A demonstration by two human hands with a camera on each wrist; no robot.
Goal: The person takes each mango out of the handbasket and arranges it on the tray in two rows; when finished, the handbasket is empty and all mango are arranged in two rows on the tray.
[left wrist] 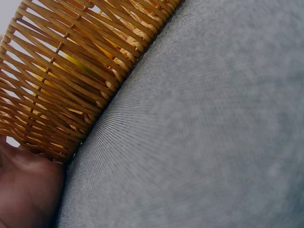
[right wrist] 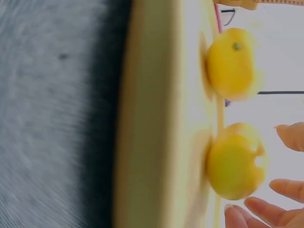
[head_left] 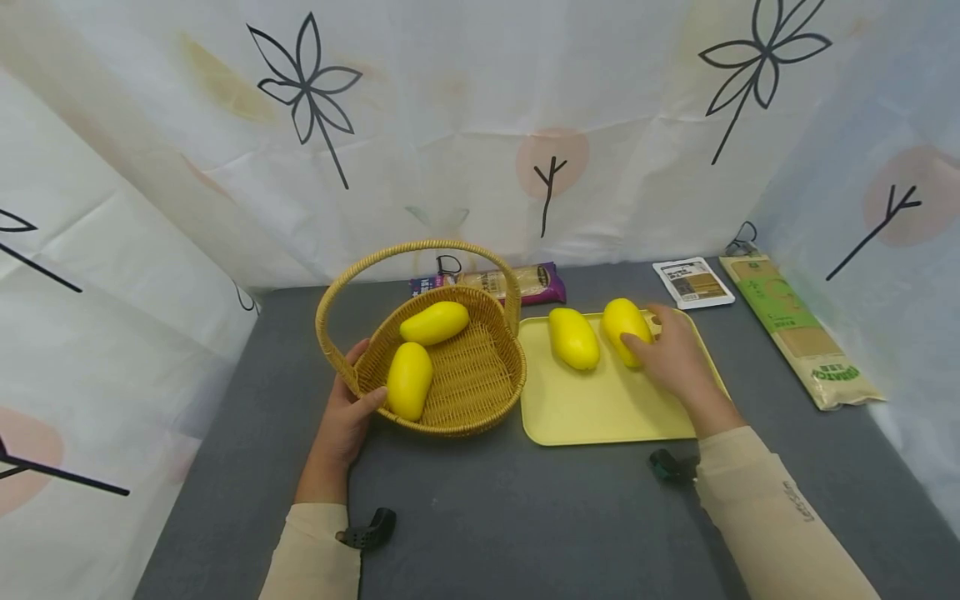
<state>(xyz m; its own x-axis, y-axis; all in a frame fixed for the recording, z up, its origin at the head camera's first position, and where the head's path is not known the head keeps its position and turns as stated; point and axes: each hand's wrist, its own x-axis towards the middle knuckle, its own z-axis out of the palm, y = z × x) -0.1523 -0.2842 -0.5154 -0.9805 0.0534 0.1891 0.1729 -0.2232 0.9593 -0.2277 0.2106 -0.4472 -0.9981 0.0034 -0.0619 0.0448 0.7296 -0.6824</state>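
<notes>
My left hand [head_left: 348,425] grips the left side of a woven wicker basket [head_left: 476,375], thumb over the rim and fingers outside. Two yellow mangoes [head_left: 435,323] lie inside the basket, one close to my thumb. In the left wrist view the palm rests against the basket's woven wall [left wrist: 71,71]. On the yellow tray [head_left: 592,417] are two more mangoes, a left one [head_left: 574,339] and a right one [head_left: 622,327]. My right hand [head_left: 678,358] reaches around the right mango, fingers spread. In the right wrist view its fingertips [right wrist: 259,209] are close beside that mango.
Behind the basket lies a purple-ended food packet [head_left: 543,283]. A small white packet [head_left: 693,283] sits beyond the tray, and a long green-and-beige packet [head_left: 802,329] is at the right. A patterned curtain [head_left: 450,125] surrounds the grey table [head_left: 480,517].
</notes>
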